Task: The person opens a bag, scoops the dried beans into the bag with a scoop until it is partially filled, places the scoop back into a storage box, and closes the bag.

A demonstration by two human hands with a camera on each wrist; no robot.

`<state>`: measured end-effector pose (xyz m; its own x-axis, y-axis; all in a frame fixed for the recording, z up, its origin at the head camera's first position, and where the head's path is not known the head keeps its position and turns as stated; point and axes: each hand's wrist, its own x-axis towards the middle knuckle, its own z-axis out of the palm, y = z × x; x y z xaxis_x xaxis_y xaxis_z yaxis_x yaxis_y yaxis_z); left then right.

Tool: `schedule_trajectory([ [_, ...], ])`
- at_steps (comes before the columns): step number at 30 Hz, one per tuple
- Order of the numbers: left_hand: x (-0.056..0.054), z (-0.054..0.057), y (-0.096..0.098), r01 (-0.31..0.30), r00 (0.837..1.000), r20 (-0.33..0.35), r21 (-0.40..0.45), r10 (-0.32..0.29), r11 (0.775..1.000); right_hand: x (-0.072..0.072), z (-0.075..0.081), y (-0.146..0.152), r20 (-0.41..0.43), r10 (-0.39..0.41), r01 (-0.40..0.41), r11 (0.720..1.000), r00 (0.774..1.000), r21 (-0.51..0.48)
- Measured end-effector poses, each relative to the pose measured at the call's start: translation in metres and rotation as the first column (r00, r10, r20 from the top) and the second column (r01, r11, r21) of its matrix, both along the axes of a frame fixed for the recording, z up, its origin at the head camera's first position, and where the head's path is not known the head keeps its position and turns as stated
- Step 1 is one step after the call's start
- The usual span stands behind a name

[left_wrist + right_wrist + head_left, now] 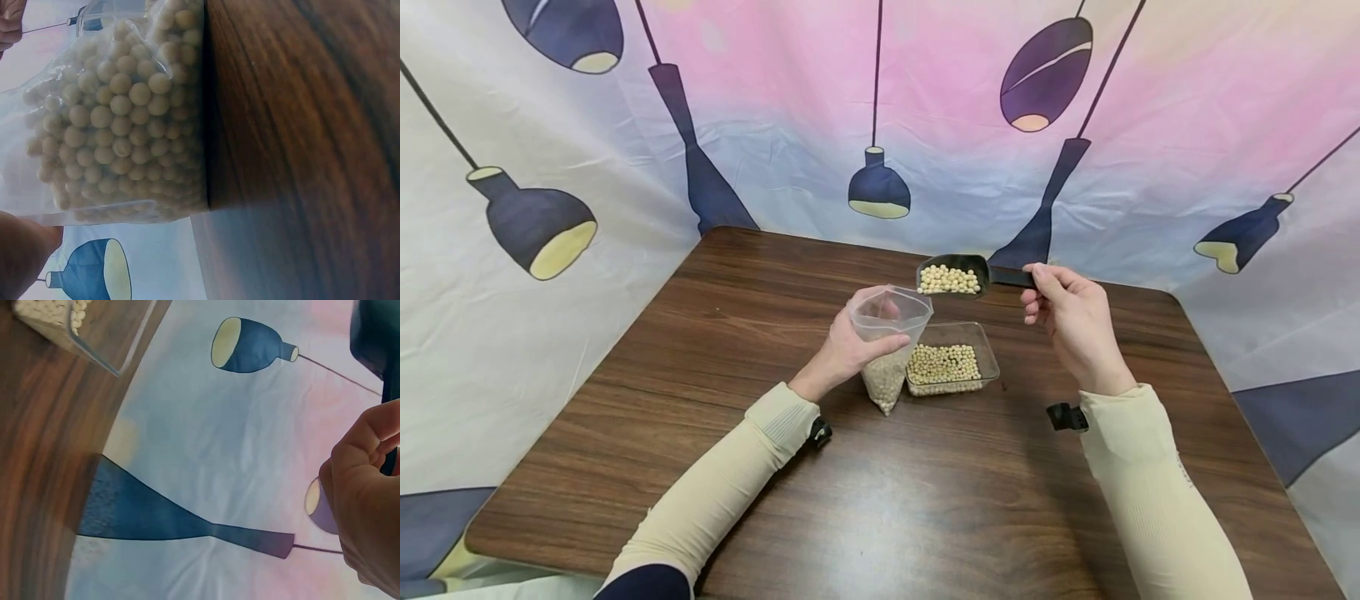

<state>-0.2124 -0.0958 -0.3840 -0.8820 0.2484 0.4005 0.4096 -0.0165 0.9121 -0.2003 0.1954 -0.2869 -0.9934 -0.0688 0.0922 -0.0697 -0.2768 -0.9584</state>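
My left hand [859,337] grips a clear plastic bag [891,310] near its open mouth, thumb in front and fingers behind. Round pale-yellow beans [122,119] fill the lower part of the bag, whose bottom meets the tabletop in the left wrist view. My right hand [1071,317] pinches the handle of a black scoop [989,265], held level and loaded with the same beans [949,280]. The scoop's front lip is just above and right of the bag's mouth. Beside the bag, a clear rectangular container [989,367] holds more beans [943,364].
A dark wood-grain table [880,492] lies under everything. Close behind its far edge hangs a fabric backdrop [805,167] printed with lamps. Small dark specks [1004,387] lie right of the container. A black wrist device [1067,417] sits at the right cuff.
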Motion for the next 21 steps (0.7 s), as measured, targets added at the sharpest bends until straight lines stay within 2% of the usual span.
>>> schedule_trajectory([
  [6,0.001,0.003,-0.001,0.002,0.999,0.042,-0.017,-0.001,1.0,0.001,0.009,-0.007,-0.045,-0.011,0.013,0.999,0.999,0.038],
  [13,0.016,0.028,-0.001,-0.008,0.999,0.044,-0.044,0.01,0.999,0.003,0.012,-0.01,-0.058,-0.015,0.018,0.998,0.998,0.057],
  [17,0.018,0.028,-0.001,0.003,0.999,0.034,-0.03,-0.002,1.0,0.003,0.012,-0.01,-0.071,-0.027,0.031,0.998,0.997,0.061],
  [21,0.009,0.015,-0.002,0.019,1.0,0.025,-0.011,-0.019,1.0,0.001,0.012,-0.01,-0.101,-0.037,0.043,0.997,0.994,0.058],
])
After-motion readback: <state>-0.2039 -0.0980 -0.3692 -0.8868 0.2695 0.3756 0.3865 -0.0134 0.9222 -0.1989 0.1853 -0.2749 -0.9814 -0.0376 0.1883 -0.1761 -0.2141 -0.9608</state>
